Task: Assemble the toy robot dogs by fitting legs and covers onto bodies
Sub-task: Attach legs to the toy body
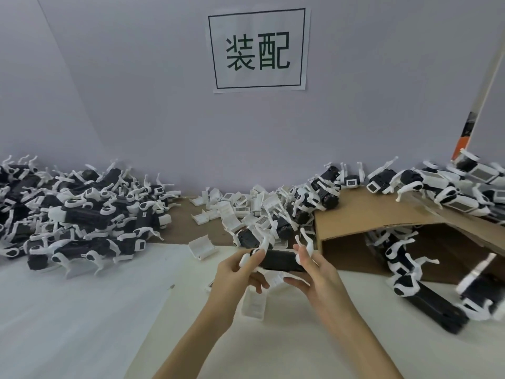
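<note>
We hold a black toy dog body [278,260] above the white table [82,310], level and lengthwise between our two hands, just in front of the cardboard box [363,217]. Our left hand [240,272] has its grip closed around the body's left end, fingers curled over a white leg [247,258] fitted there. Our right hand [314,272] has its grip closed on the right end, thumb on top near another white leg [307,244] that sticks upward. Below the body, between our wrists, a white cover [254,303] lies on the table.

Behind the body, toward the wall, loose white covers [232,207] are scattered, some showing barcode labels. To the left of the body a large heap of dogs [82,212] with black bodies and white legs spreads across the table. To the right of the body the cardboard box lies on its side with its flap up; more dogs [401,258] spill from its opening, and others [442,184] rest on top of it. High above the body, a paper sign [258,50] with two large characters hangs on the wall.
</note>
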Tool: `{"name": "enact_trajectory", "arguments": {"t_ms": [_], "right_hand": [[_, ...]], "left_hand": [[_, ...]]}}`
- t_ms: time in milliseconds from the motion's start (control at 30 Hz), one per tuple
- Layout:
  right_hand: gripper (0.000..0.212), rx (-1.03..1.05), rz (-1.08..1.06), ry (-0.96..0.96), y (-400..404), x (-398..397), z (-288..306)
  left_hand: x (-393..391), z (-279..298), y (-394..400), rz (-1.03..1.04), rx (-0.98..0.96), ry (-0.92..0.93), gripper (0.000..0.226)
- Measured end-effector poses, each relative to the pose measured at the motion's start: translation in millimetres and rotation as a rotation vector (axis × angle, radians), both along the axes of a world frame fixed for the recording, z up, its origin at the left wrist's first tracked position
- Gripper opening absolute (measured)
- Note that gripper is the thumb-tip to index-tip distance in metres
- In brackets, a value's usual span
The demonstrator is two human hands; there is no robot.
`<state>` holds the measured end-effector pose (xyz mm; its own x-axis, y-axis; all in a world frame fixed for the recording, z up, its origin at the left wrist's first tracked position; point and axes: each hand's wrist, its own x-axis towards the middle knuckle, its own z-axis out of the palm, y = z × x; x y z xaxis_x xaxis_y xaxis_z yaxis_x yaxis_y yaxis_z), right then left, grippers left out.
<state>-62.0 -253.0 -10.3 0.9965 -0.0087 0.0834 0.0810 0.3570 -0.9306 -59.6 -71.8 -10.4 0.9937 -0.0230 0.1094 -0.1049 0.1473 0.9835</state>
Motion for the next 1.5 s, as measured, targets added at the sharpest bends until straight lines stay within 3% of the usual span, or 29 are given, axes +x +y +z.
{"name": "enact_trajectory", "arguments": {"t_ms": [100, 200, 300, 467, 533, 667, 767, 833, 933, 1033, 1133, 1200, 1267, 1333, 1433, 1500], "right_hand": [[0.066, -0.118, -0.054, -0.022, 5.3, 0.3, -3.0], [0.065, -0.172, -0.101, -0.033, 2.6, 0.0, -2.9], [0.060, -0.239, -0.108, -0.040, 0.1, -3.5, -0.6], [0.064, -0.466, -0.077, -0.021, 4.0, -11.3, -0.6], [0.064, -0.480, -0.068, -0.003, 7.6, -11.2, -0.3], [0.061, -0.195, 0.067, -0.045, 2.6, -7.5, -1.0], [0.068, -0.070, 0.138, -0.084, -5.0, -7.0, 1.4], [0.069, -0.117, 0.139, -0.097, -4.4, -9.1, 3.4], [0.069, -0.256, 0.116, -0.093, -2.3, -13.5, 6.3], [0.062, -0.207, 0.488, -0.078, -3.9, -16.7, 7.2], [0.052, 0.154, 0.860, 0.061, -9.6, -17.9, 8.1], [0.069, 0.270, 0.893, 0.273, -8.7, -17.4, 8.7], [0.077, 0.125, 0.801, 0.319, -3.8, -14.5, 5.9], [0.070, 0.116, 0.692, 0.344, 1.1, -13.8, 1.0], [0.051, 0.283, 0.587, 0.326, 2.5, -13.5, -1.0], [0.044, 0.244, 0.574, 0.259, 3.7, -14.2, 2.1]], "left_hand": [[0.5, 0.8, 1.2, 0.027, 0.019, 0.033, 0.064], [2.1, 1.0, 11.7, -0.105, 0.121, 0.037, 0.063], [0.1, 0.6, 14.7, -0.203, 0.107, 0.081, 0.061], [0.8, 0.1, 9.4, 0.031, 0.291, 0.074, 0.095], [1.3, -0.8, 11.0, 0.069, 0.295, 0.018, 0.091], [1.1, 2.8, 22.6, -0.144, 0.136, -0.063, 0.049], [5.1, 4.1, 28.6, -0.298, -0.084, -0.032, 0.069], [5.1, 7.4, 25.1, -0.325, -0.251, 0.089, 0.075], [8.2, 6.0, 25.7, -0.232, -0.287, 0.160, 0.070], [9.6, 0.4, 28.2, -0.104, -0.237, 0.215, 0.035], [11.2, 0.7, 31.4, -0.036, -0.195, 0.209, 0.021], [11.3, 3.2, 34.4, -0.004, -0.147, 0.162, 0.027], [11.4, 2.6, 33.0, -0.009, -0.075, 0.111, 0.026], [10.6, 0.2, 27.2, 0.013, -0.022, 0.082, 0.025], [11.6, 0.7, 23.7, 0.036, -0.199, 0.173, 0.064], [15.5, 0.3, 31.6, 0.037, -0.334, 0.236, 0.081]]}}
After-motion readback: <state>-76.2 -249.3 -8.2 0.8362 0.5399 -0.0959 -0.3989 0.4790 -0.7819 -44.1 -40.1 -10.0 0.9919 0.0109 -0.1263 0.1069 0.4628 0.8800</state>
